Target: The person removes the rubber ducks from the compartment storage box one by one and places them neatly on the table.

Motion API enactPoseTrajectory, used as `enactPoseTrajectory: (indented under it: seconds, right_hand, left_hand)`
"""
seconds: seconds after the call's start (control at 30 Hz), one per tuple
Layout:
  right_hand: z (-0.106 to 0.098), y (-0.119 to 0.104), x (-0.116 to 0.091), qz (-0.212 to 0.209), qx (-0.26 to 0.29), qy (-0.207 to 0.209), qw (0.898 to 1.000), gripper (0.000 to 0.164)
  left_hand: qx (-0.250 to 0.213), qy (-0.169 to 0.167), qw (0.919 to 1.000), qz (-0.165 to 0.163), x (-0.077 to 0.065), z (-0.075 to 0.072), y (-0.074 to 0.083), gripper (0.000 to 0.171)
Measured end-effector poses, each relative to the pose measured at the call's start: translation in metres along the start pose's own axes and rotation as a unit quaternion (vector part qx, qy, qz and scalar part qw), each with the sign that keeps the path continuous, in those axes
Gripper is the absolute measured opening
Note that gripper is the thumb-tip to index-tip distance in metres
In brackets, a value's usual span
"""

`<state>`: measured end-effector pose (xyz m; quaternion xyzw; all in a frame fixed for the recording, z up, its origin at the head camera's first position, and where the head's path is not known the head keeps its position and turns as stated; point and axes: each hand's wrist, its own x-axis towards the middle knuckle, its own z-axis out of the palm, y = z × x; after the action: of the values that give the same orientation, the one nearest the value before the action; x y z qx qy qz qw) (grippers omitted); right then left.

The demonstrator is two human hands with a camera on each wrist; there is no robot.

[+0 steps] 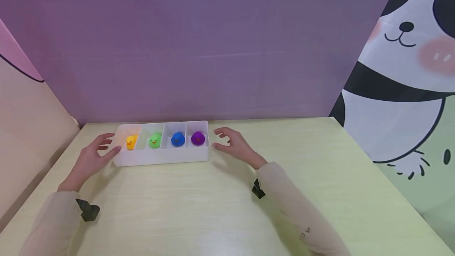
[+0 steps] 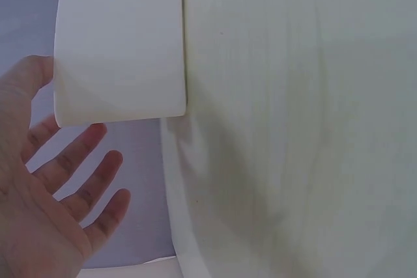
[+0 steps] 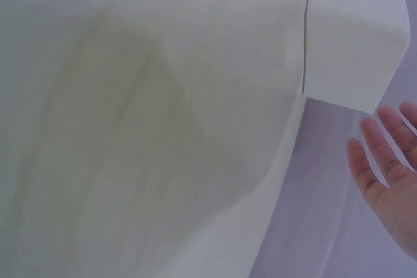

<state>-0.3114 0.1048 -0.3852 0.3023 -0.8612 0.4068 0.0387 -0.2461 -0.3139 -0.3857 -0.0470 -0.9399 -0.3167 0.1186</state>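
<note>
A white four-part tray stands near the table's back edge. From left to right its compartments hold a yellow duck, a green duck, a blue ball-shaped duck and a purple one. My left hand is at the tray's left end, thumb at the rim and fingers spread; in the left wrist view the thumb meets the tray's edge. Just off the right end, my right hand hovers with loosely bent fingers, holding nothing. In the right wrist view its fingers are apart from the tray.
The pale wooden table reaches back to a purple backdrop. A panda picture covers the right side, and a pale wall stands on the left. Black wrist devices sit at both sleeves.
</note>
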Motion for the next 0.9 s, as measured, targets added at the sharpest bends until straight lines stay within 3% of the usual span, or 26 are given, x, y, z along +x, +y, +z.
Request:
enactPoseTrajectory:
  seconds: [0.27,0.53,0.9]
  right_hand:
    - [0.011,0.0,0.009,-0.011,0.017,0.009,1.0,0.041]
    - [0.018,-0.003,0.015,-0.007,0.036,0.005,0.999,0.039]
    - [0.02,-0.004,0.019,0.004,0.041,-0.02,0.999,0.04]
  left_hand:
    - [-0.009,-0.011,0.9999,0.006,0.001,0.002,-0.001,0.054]
    - [-0.009,-0.049,0.9985,-0.022,0.004,0.001,-0.003,0.053]
    - [-0.004,-0.05,0.9985,-0.02,0.006,-0.001,-0.004,0.053]
